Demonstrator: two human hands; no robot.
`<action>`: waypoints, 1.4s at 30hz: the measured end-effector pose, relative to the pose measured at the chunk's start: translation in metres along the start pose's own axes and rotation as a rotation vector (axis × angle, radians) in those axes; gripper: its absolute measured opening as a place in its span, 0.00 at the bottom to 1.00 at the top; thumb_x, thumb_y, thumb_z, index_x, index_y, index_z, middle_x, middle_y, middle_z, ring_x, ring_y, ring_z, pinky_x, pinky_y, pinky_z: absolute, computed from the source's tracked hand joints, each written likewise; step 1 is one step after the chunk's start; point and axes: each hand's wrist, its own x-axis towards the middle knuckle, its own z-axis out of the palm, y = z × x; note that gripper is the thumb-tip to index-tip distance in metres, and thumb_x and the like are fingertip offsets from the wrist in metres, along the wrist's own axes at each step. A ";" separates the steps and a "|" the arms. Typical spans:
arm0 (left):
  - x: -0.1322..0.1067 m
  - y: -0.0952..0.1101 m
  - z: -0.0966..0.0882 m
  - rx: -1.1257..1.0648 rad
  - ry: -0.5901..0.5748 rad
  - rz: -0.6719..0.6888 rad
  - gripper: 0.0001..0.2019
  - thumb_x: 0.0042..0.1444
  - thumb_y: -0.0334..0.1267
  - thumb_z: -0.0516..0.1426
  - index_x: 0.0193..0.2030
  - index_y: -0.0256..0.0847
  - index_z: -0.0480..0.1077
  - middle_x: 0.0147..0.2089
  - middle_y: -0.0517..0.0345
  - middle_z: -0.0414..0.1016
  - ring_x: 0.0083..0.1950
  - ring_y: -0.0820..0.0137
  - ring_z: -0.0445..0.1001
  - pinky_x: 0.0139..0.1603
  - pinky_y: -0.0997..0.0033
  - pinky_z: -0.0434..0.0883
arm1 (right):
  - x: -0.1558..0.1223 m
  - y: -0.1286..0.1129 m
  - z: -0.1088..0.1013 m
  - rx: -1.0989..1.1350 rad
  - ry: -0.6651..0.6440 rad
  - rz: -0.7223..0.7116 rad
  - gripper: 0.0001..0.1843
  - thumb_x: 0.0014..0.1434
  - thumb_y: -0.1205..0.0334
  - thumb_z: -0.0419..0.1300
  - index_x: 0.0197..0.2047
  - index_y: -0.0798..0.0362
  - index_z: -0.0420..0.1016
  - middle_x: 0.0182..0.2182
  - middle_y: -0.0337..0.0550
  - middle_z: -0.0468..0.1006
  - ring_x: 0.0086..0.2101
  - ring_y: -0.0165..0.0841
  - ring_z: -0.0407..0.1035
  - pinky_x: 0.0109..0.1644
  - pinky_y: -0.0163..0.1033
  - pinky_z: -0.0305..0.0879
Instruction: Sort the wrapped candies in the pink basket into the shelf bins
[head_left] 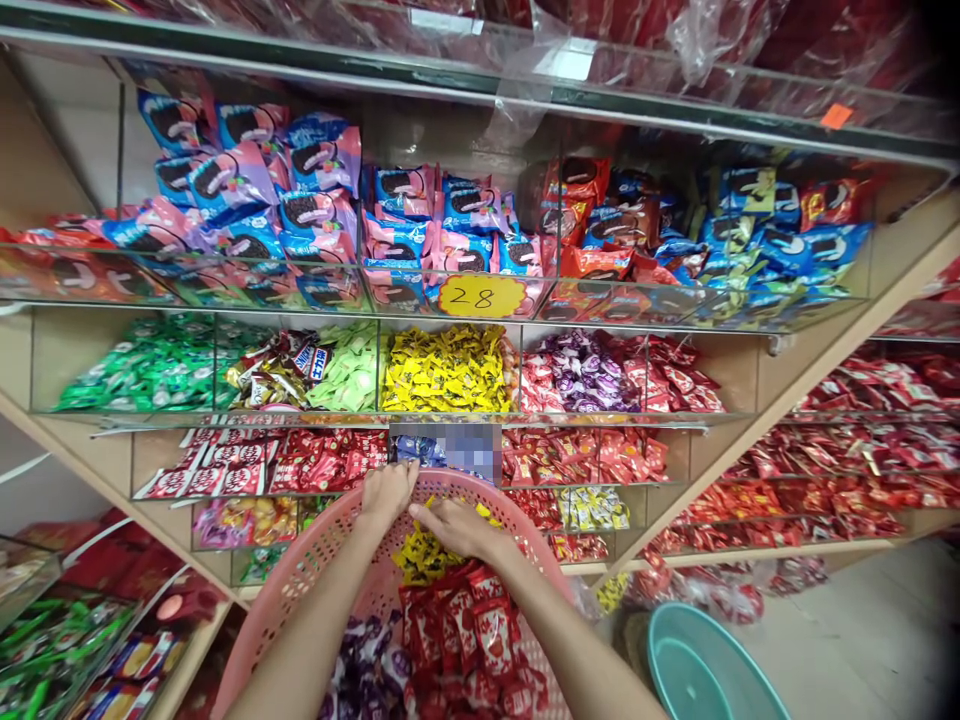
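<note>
As both bare hands meet at the rim of a pink plastic mesh basket (300, 590), the left hand (388, 493) crosses the far rim, its fingers bunched and pointing up, and touches the edge of a compartment of blue packets (411, 450), which are partly blurred. Whether it is pinching anything there cannot be told. The right hand (459, 530) lies half-open just inside the rim, fingers stretched toward the left hand, directly above yellow wrapped sweets (424, 558); whether it has hold of any cannot be told. Below those sweets in the basket lie red packets (465, 630) and, beside them, purple wrapped sweets (367, 670).

Directly beyond the basket stands a wooden display unit (750, 400) with glass compartments. Red wafer packets (315, 460) fill the compartment left of the blue ones, and a bin of yellow sweets (446, 370) sits above. Higher still, under a "28" sign (480, 295), are blue and red cookie packets (450, 215). A teal plastic tub (697, 670) sits on the floor right of the basket.
</note>
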 end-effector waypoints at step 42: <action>-0.001 -0.003 0.002 -0.007 0.020 0.019 0.27 0.62 0.49 0.36 0.45 0.35 0.71 0.40 0.41 0.76 0.45 0.60 0.75 0.46 0.63 0.65 | 0.002 -0.026 -0.134 -0.412 0.532 0.144 0.26 0.63 0.46 0.41 0.37 0.52 0.74 0.48 0.44 0.71 0.37 0.33 0.72 0.37 0.34 0.63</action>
